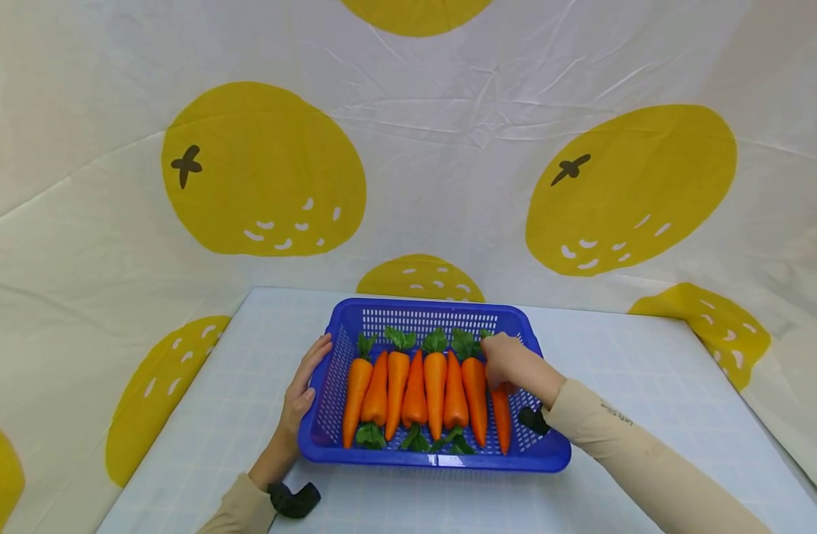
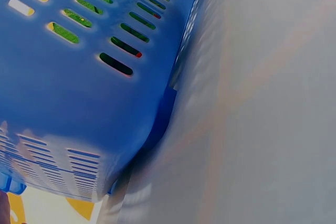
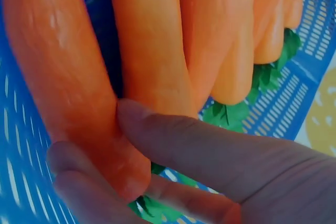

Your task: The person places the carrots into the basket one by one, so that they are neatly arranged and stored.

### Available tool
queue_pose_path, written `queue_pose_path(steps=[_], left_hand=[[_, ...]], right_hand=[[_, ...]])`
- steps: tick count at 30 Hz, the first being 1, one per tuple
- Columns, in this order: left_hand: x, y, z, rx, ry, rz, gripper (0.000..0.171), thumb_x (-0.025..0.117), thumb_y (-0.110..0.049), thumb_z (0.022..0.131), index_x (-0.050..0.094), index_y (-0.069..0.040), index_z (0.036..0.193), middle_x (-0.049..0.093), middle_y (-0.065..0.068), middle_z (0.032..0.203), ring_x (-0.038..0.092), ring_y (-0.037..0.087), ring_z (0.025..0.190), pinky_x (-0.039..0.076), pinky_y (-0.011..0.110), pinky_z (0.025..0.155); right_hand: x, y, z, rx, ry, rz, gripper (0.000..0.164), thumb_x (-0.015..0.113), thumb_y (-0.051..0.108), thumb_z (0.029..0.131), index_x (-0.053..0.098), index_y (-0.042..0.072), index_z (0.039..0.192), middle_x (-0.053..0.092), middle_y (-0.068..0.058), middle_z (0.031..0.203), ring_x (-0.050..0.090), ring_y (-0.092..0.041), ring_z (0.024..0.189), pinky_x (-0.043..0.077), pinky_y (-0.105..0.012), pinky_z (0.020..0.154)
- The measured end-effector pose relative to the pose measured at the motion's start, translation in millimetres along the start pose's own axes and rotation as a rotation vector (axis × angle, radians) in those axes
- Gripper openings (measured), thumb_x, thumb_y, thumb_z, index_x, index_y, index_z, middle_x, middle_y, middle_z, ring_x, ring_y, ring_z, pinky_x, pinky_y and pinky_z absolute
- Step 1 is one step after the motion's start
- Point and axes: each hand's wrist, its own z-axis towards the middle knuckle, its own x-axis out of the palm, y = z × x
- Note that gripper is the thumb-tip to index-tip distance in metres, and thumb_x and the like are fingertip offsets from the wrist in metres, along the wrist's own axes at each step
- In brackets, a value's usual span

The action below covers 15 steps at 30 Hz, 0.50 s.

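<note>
Inside a blue plastic basket (image 1: 415,458) several orange carrots (image 1: 434,386) lie side by side, their green leafy tops pointing alternately to the far and near sides. My right hand (image 1: 513,362) reaches over the right rim and grips the rightmost carrot (image 1: 501,424) near its leafy end. The right wrist view shows the thumb (image 3: 157,132) on one side of that carrot (image 3: 63,72) and fingers on the other. Along the basket's left side rests my left hand (image 1: 299,397), fingers extended against the outer wall. Mostly basket wall (image 2: 68,93) fills the left wrist view.
The basket stands on a table with a pale checked cover (image 1: 649,378). Behind and around the table hangs a white cloth (image 1: 442,170) printed with large yellow fruit shapes. Dark wrist devices (image 1: 293,500) sit at both sleeves.
</note>
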Motion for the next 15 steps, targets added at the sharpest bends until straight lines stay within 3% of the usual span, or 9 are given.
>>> queue_pose_path(steps=[9, 15], left_hand=[[1.1, 0.0, -1.6, -0.010, -0.002, 0.004, 0.060, 0.033, -0.020, 0.096, 0.035, 0.009, 0.147, 0.025, 0.021, 0.159, 0.024, 0.023, 0.148, 0.028, 0.025, 0.111], [0.6, 0.8, -1.8, -0.006, -0.005, 0.001, 0.060, 0.033, -0.020, 0.096, 0.035, 0.010, 0.147, 0.025, 0.022, 0.159, 0.024, 0.023, 0.148, 0.027, 0.025, 0.112]], right_hand=[[2.1, -0.9, -2.3, -0.002, 0.020, 0.005, 0.036, 0.073, -0.011, 0.072, 0.060, -0.001, 0.104, 0.060, -0.021, 0.091, 0.066, -0.029, 0.057, 0.057, -0.035, 0.051], [-6.2, -4.1, -2.8, -0.049, 0.004, 0.011, 0.025, 0.071, -0.007, 0.073, 0.058, 0.002, 0.092, 0.058, -0.016, 0.081, 0.064, -0.027, 0.058, 0.056, -0.034, 0.051]])
